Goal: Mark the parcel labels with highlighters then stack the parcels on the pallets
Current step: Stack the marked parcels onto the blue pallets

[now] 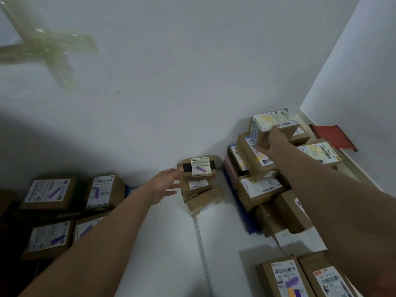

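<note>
My right hand (273, 142) grips a small cardboard parcel (276, 123) whose white label carries a yellow mark, at the top of a tall stack of yellow-marked parcels (259, 187) on a blue pallet (246, 215) at the right wall corner. My left hand (166, 185) reaches out with fingers spread, its fingertips beside a purple-marked parcel (200, 167) that tops a small stack against the wall. No highlighter shows in either hand.
Several purple-marked parcels (49, 194) lie at the left on a dark surface. Two more labelled parcels (285, 277) sit at the bottom right. A red object (332, 136) leans by the right wall. White floor (171, 243) lies between the stacks.
</note>
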Demonstrator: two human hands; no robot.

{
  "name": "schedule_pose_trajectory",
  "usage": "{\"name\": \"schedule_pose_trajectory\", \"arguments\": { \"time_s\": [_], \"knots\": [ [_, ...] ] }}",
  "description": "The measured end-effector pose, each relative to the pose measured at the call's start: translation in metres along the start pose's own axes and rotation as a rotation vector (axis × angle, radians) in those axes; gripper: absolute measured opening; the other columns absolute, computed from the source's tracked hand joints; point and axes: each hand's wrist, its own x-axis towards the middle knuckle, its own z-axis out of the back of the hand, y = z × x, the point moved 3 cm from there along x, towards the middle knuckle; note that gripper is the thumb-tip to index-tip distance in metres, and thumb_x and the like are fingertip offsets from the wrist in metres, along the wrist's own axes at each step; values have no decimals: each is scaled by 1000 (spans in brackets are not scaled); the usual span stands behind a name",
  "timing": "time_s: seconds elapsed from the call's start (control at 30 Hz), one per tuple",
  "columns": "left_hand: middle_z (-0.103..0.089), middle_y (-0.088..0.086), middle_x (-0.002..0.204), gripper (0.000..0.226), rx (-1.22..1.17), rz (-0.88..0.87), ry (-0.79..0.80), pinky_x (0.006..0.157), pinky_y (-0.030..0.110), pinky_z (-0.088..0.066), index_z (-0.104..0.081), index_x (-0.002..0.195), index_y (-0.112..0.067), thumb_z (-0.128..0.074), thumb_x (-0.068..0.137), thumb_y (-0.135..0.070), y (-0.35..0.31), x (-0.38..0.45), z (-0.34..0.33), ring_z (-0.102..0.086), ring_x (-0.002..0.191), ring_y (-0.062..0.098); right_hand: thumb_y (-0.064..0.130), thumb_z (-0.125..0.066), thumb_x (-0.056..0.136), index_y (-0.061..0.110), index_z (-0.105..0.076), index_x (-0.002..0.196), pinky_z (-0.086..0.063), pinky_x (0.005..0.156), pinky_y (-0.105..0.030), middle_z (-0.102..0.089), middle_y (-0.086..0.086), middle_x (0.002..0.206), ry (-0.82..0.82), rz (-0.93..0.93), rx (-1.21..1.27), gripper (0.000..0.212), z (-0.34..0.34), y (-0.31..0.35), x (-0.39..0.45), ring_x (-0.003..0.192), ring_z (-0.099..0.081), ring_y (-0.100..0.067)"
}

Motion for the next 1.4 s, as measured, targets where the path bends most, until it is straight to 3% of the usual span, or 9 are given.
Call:
{"name": "schedule_pose_trajectory", "arguments": {
  "time_s": [0.2,0.47,0.67,0.8,0.87,0.97,1.07,1.23,1.4],
  "knots": [
    [-62,-3,122,31,-8,4,15,98,38,-47,-58,126,-21,-55,100,-37,2,2,-9,-59,116,22,58,-43,95,20,-30,148,-55,53,-31,-57,-10,125,-36,5,-16,67,5,-20,-9,94,-65,-24],
    [-64,-6,115,20,-3,1,58,96,36,-48,-61,113,-26,-58,98,-38,14,-9,-18,-61,105,16,53,-40,99,17,-39,141,-56,89,-37,-60,-8,121,-72,160,-123,56,1,-53,-55,101,-64,-21],
    [-59,-3,119,24,19,44,45,104,40,-45,-56,119,-22,-58,98,-35,37,-21,-4,-58,113,21,38,-41,104,16,-49,129,-56,76,-31,-63,-4,96,126,144,-181,34,-29,-114,-85,81,-64,-15],
    [-57,1,131,40,7,77,-16,102,38,-47,-52,135,-18,-56,100,-36,62,-16,22,-60,113,18,32,-47,100,22,-62,114,-39,46,-23,-57,0,71,188,-16,-315,23,-47,-157,-64,55,-49,-11],
    [-58,0,130,40,12,98,-38,101,36,-48,-52,134,-18,-55,100,-37,73,-14,32,-61,111,17,30,-51,96,17,-63,92,-36,50,-23,-57,-4,72,167,-109,-383,18,-48,-173,-50,57,-47,-12],
    [-59,0,127,37,38,146,-69,99,36,-48,-55,131,-17,-54,100,-37,89,-12,43,-61,109,16,27,-61,91,19,-67,105,-46,60,-31,-69,-23,93,219,-137,-383,18,-54,-188,-30,71,-55,-19],
    [-59,2,128,36,44,191,-69,103,38,-47,-55,131,-16,-52,101,-35,104,-10,53,-60,113,18,25,-70,87,16,-66,99,-56,87,-36,-71,-11,103,221,-144,-354,15,-63,-195,-14,93,-66,-21],
    [-59,2,127,33,46,219,-77,103,38,-47,-56,129,-16,-52,102,-33,115,1,65,-60,113,18,32,-68,89,13,-66,114,-57,66,-25,-73,-6,105,229,-197,-335,31,-79,-202,7,89,-71,-19],
    [-60,1,126,28,25,228,-77,103,38,-46,-57,125,-17,-51,102,-33,116,12,67,-60,113,18,32,-57,97,13,-63,117,-54,73,-24,-70,-5,108,203,-223,-272,29,-89,-206,13,86,-66,-15]
  ]
}}
